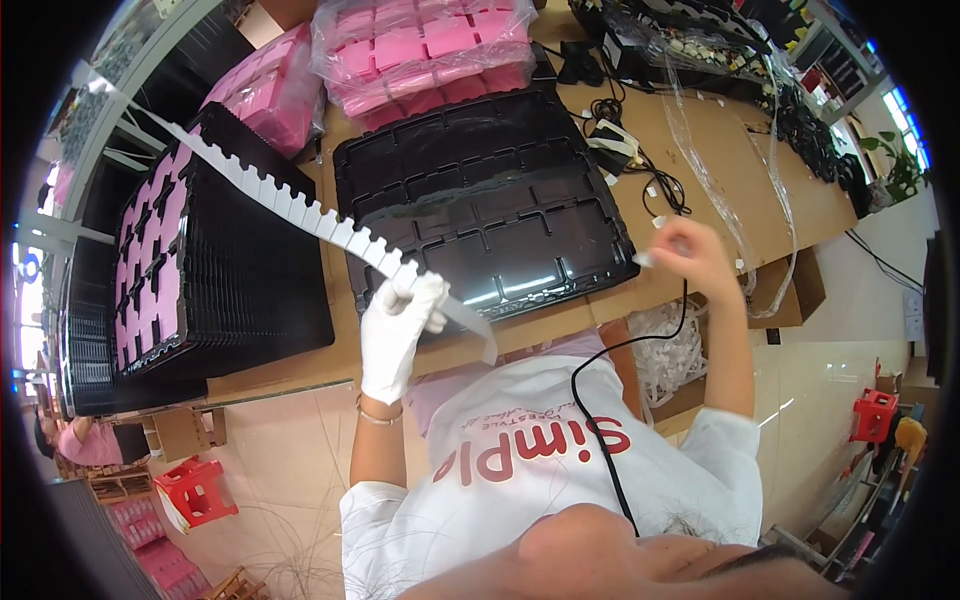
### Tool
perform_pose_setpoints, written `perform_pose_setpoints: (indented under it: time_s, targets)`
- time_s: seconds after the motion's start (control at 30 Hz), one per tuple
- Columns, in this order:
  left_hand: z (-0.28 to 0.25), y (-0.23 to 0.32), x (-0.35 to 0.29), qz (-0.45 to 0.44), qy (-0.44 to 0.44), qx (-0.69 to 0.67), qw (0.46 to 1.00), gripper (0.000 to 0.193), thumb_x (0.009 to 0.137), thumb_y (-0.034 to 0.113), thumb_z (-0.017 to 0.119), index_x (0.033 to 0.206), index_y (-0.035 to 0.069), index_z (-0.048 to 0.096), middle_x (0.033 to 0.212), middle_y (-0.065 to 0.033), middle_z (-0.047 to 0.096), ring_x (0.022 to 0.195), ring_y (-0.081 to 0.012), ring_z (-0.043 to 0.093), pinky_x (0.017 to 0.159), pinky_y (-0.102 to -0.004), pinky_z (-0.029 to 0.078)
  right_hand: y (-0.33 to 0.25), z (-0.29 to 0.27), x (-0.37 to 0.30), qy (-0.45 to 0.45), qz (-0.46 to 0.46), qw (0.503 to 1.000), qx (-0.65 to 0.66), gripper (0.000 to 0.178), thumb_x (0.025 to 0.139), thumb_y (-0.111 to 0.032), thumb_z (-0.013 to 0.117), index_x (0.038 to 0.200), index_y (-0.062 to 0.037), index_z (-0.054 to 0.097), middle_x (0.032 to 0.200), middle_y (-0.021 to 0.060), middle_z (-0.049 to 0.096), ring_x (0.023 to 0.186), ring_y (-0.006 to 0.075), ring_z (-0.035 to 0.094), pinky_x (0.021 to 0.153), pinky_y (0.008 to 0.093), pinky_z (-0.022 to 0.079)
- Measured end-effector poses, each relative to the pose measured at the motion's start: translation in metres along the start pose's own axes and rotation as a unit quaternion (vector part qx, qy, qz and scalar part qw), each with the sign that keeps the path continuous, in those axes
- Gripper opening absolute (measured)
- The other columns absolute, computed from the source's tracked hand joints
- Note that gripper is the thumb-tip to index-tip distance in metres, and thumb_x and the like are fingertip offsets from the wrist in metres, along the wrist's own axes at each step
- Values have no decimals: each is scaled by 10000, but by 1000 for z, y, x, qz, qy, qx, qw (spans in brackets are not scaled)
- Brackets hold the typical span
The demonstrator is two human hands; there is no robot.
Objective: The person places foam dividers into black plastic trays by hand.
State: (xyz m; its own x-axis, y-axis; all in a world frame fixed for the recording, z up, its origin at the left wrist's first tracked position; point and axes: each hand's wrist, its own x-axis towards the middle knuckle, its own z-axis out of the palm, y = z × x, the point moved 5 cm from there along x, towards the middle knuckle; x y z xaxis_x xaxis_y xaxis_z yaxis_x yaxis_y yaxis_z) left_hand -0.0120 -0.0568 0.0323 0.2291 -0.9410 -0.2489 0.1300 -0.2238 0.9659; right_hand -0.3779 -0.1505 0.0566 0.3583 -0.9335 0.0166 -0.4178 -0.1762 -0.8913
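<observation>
My left hand [398, 335], in a white glove, is closed on a long white notched strip [290, 205]. The strip runs up to the far left, over the edge of a stack of black trays [255, 265], and its short clear tail hangs below the glove. Bare and slightly blurred, my right hand [690, 258] is off the right corner of a black plastic tray [480, 225]. Its thumb and forefinger pinch a small white piece [643, 259]. This tray lies flat on the table in front of me, with shallow moulded compartments and a glossy surface.
Pink trays wrapped in clear plastic [425, 50] stand behind the black tray. Black cables [655, 185] and clear plastic strips lie on the cardboard-topped table [715, 150] at right. A box of white scraps [665, 355] sits below the table edge. Red stools [195, 492] stand on the floor.
</observation>
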Motion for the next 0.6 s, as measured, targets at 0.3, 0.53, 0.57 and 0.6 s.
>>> perform_pose_setpoints:
  time_s: [0.3, 0.53, 0.57, 0.6]
  targets:
    - [-37, -9, -42, 77, -95, 228, 966, 205, 840, 112, 737, 1000, 6, 665, 795, -27, 668, 600, -67, 583, 556, -205, 477, 333, -69, -259, 253, 169, 852, -426, 237, 839, -29, 581, 1076, -43, 586, 1034, 131, 603, 981, 251, 578, 861, 317, 453]
    - [-46, 26, -60, 181, -170, 477, 843, 372, 774, 312, 774, 1011, 39, 689, 831, -75, 683, 672, -220, 635, 637, -307, 518, 392, -93, -309, 429, 317, 778, -331, 445, 890, -92, 492, 1332, -136, 505, 1363, 124, 506, 1259, 351, 469, 1119, 518, 234]
    - [-53, 30, -64, 175, -156, 476, 848, 389, 754, 298, 789, 1030, 42, 692, 871, -87, 680, 709, -193, 635, 667, -286, 512, 375, -90, -296, 428, 314, 782, -327, 445, 890, -92, 492, 1332, -136, 505, 1363, 124, 506, 1259, 351, 469, 1119, 518, 234]
    - [-61, 30, -64, 175, -150, 479, 847, 389, 754, 298, 789, 1030, 42, 692, 871, -87, 680, 709, -193, 635, 667, -286, 512, 344, -95, -285, 444, 293, 719, -447, 424, 910, -167, 494, 1334, -148, 499, 1303, 123, 554, 1201, 353, 514, 1086, 515, 281]
